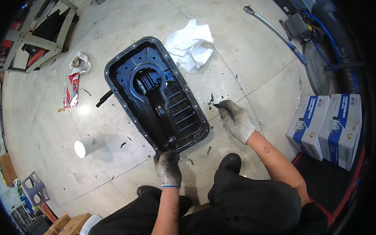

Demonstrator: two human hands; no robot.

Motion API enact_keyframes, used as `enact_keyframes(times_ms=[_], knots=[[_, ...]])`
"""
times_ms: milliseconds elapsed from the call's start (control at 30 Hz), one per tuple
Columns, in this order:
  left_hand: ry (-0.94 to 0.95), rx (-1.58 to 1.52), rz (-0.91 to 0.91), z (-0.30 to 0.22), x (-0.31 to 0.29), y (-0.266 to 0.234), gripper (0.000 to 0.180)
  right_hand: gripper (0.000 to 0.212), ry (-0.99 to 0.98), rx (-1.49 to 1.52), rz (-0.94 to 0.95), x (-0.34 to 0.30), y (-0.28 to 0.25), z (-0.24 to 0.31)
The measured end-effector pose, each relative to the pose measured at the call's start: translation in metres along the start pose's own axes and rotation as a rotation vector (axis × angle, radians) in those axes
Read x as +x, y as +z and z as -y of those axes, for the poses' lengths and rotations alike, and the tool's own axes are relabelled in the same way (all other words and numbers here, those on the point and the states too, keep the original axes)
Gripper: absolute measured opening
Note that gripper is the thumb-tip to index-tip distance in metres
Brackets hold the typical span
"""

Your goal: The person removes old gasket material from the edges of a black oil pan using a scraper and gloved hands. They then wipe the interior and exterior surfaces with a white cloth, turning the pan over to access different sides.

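Note:
A black engine oil pan (178,104) lies tilted across the floor, its hollow side up and bolt holes all along its rim. At its near corner my left hand (168,168), in a soiled knit glove, is closed on the rim, with the fingertips partly hidden. My right hand (236,120), gloved too, is off to the right of the pan and apart from it. Its fingers are pinched together, and a small dark tip shows at their ends; what it belongs to is unclear. Thin black scraps (212,97) lie beside those fingers.
White crumpled cloth (190,45) touches the pan's far side. A white roll (89,146), a torn red packet (71,90) and a soiled paper wad (80,63) lie left. A long wrench (276,33) lies far right, with two blue-and-white boxes (308,126) nearer. My shoes stand close to the pan.

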State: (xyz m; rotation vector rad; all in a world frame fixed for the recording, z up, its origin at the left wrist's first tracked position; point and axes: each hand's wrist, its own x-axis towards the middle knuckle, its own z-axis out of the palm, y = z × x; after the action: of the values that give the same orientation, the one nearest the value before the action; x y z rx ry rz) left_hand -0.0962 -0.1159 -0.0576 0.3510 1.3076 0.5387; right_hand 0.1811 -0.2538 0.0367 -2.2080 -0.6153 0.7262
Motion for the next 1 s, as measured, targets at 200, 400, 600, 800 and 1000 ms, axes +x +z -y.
enact_keyframes(times_ms=[200, 400, 600, 800, 1000], knots=[[0.02, -0.045, 0.05, -0.004, -0.006, -0.002, 0.016, 0.025, -0.016, -0.129, 0.047, 0.001, -0.002, 0.013], [0.036, 0.078, 0.188, -0.022, -0.039, 0.025, 0.015, 0.024, -0.071, 0.088, -0.051, -0.022, 0.002, 0.027], [-0.078, -0.064, 0.194, -0.031, -0.065, 0.055, 0.012, 0.023, -0.053, 0.141, -0.186, -0.046, -0.003, 0.043], [-0.131, -0.131, 0.196, -0.017, -0.061, 0.06, 0.01, 0.02, 0.002, -0.387, 0.09, -0.035, -0.024, 0.06], [-0.247, -0.246, 0.207, -0.009, -0.059, 0.075, 0.007, 0.026, -0.023, -0.645, -0.012, -0.034, -0.029, 0.07]])
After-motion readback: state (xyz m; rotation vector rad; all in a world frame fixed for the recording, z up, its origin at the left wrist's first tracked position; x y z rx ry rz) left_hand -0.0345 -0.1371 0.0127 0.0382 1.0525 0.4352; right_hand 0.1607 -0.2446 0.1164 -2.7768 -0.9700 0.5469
